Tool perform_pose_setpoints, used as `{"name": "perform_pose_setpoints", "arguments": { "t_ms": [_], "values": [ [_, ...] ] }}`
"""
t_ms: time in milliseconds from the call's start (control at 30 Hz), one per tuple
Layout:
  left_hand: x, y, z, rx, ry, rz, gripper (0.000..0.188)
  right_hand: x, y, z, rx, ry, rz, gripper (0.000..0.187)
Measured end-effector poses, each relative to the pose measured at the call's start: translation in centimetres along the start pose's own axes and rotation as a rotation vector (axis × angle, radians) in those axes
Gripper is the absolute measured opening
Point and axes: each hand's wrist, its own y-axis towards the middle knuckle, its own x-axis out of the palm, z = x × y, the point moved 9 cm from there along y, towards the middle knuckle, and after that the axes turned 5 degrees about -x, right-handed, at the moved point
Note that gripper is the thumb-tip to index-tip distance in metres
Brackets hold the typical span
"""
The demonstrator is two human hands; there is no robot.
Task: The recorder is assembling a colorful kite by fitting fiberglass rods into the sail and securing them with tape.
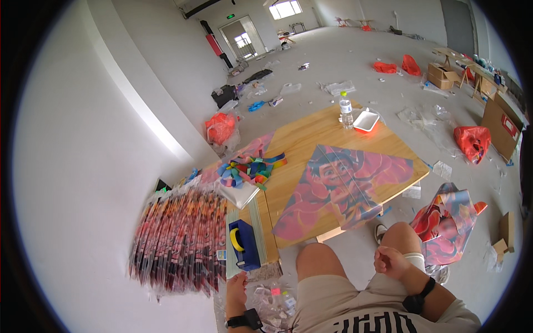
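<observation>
My left hand (237, 284) is low at the table's left front corner, its fingers pinched at the near end of several thin pale rods (254, 210). What it grips is too small to make out. On the rods stands a blue tape dispenser (249, 248) with a yellow roll core. My right hand (392, 262) is curled closed above my right thigh; whether anything is inside is hidden. A printed kite sail (333, 191) with a cartoon figure lies flat on the wooden table (300, 145), thin rods crossing it. Another printed kite (446, 222) hangs or leans beside my right knee.
Many packaged kites (177, 241) are stacked at the left. Rainbow ribbons (250, 169) lie on a white packet (239, 194). A water bottle (346, 112) and a white-and-red tray (366, 121) stand at the far edge. Red bags (472, 143), cartons (442, 76) and plastic scraps litter the floor.
</observation>
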Motion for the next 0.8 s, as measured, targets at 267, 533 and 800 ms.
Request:
{"name": "perform_pose_setpoints", "arguments": {
  "t_ms": [267, 533, 800],
  "values": [
    [-2.6, 6.0, -3.8, 0.245, 0.486, 0.153, 0.017, -1.3, 2.0, 2.1, 0.117, -0.188, 0.119, 0.029],
    [14.6, -7.5, 4.1, 0.508, 0.568, -0.266, 0.015, 3.2, 1.2, 0.7, -0.025, -0.971, 0.014, 0.035],
    [31.0, -20.0, 12.2, 0.753, 0.65, -0.64, 0.009, 14.5, 1.2, -6.0, -0.392, -1.112, -0.117, 0.028]
  ]
}}
